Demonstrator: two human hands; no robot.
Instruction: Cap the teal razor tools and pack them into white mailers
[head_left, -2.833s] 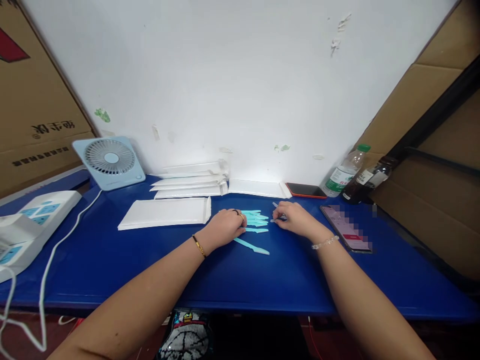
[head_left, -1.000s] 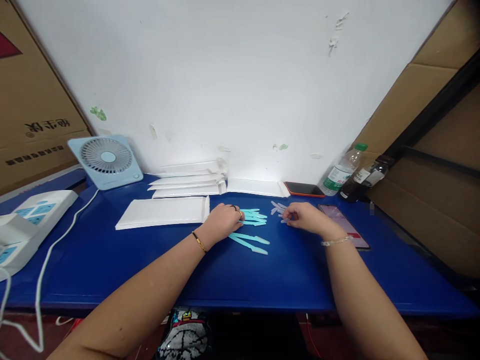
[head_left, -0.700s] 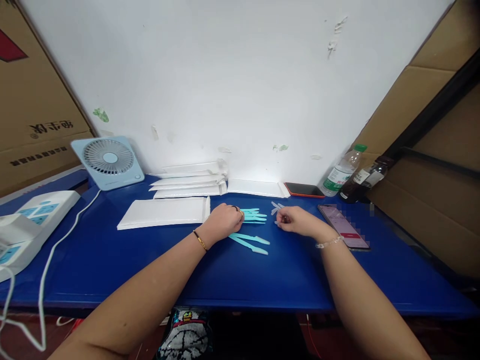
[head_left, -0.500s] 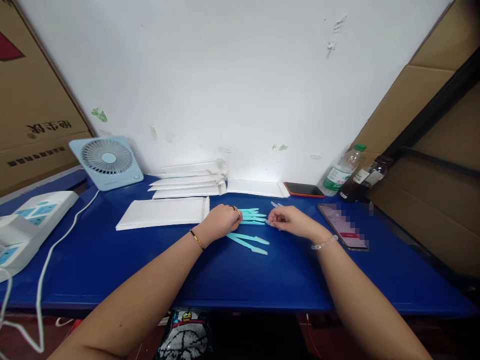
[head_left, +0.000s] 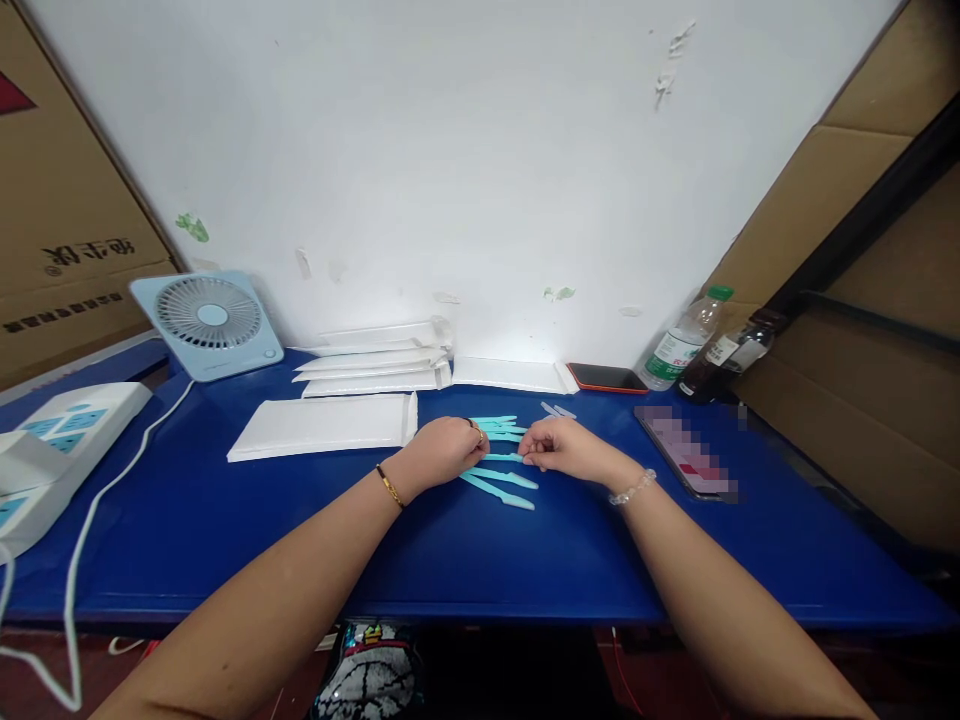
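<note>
My left hand is closed around the handle end of a turquoise eyebrow razor, which lies level between my hands. The fingers of my right hand pinch the blade end of that razor; the small clear cap is mostly hidden by the fingertips. Two more turquoise razors lie fanned out on the table, nearer to me. Beyond my left hand, several similar razors lie close together. Behind my right hand are a few small clear caps.
White padded envelopes lie left of my hands, with several more stacked against the wall. A blue fan and a power strip stand left. Right are an orange-edged phone, another phone and two bottles.
My right hand has moved left and slightly toward me, bringing the clear cap to the razor's blade end. My left hand has drawn one razor nearer to me, apart from the far group.
</note>
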